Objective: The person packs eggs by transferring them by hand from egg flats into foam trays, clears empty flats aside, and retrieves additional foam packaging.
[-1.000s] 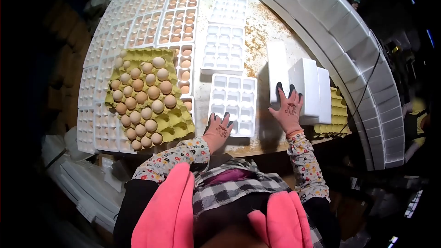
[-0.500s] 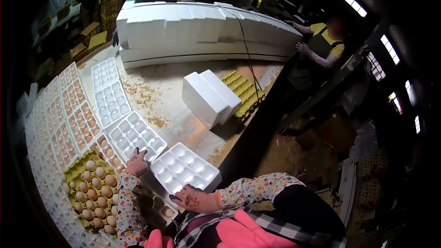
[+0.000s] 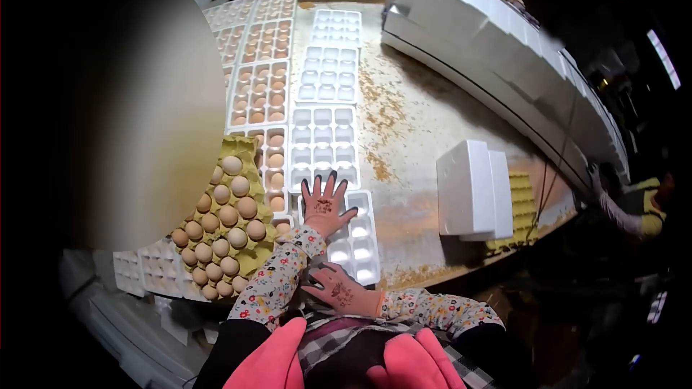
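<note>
My left hand, in an orange glove with dark fingertips, lies spread over the top of the nearest empty white foam tray. At that tray's near edge is my right hand, gloved alike, its fingers apart and pointing left. Another empty white tray lies just beyond my left fingertips. To the left, a yellow-green pulp tray full of brown eggs rests on white trays of eggs.
Two more empty trays lie farther back. Foam blocks stand at the right beside a yellow pulp tray. A long row of foam trays curves behind, with two people near it. A large blurred shape covers the left.
The view has turned right and partly back. A tray from the right now lies at the table's near edge in the column of empty trays, and my right hand has moved left to it.
</note>
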Available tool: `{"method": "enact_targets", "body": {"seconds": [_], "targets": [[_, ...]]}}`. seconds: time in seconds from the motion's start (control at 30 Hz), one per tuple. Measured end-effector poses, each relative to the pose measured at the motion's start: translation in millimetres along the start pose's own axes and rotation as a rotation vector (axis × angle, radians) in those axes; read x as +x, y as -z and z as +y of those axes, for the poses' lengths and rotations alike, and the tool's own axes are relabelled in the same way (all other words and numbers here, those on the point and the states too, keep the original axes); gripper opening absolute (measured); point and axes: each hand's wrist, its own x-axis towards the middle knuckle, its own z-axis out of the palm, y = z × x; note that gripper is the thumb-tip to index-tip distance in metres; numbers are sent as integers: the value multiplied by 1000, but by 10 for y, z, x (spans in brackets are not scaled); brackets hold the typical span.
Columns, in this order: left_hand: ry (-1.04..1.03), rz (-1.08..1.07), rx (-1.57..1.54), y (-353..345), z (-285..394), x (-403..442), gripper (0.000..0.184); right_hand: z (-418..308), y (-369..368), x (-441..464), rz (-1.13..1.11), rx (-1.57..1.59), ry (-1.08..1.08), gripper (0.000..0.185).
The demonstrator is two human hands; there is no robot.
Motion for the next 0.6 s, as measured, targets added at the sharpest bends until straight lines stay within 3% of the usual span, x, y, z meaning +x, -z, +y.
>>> {"method": "enact_targets", "body": {"seconds": [0.07, 0.13, 0.3, 0.37, 0.47, 0.6], "targets": [[27, -2, 50, -128, -60, -13, 75, 483, 497, 41, 236, 292, 25, 54], [22, 88, 101, -281, -66, -62, 70, 1301, 834, 259, 395, 261, -98, 58], [134, 85, 17, -149, 127, -29, 59, 3849, 1016, 1298, 738, 226, -626, 59], [144, 50, 22, -108, 120, -31, 57, 4640, 1071, 1697, 683, 186, -917, 73], [163, 5, 26, -129, 100, -18, 57, 5450, 1153, 2136, 613, 76, -1083, 79], [166, 58, -56, -181, 58, -23, 59, 6008, 1119, 2600, 422, 103, -962, 65]]}}
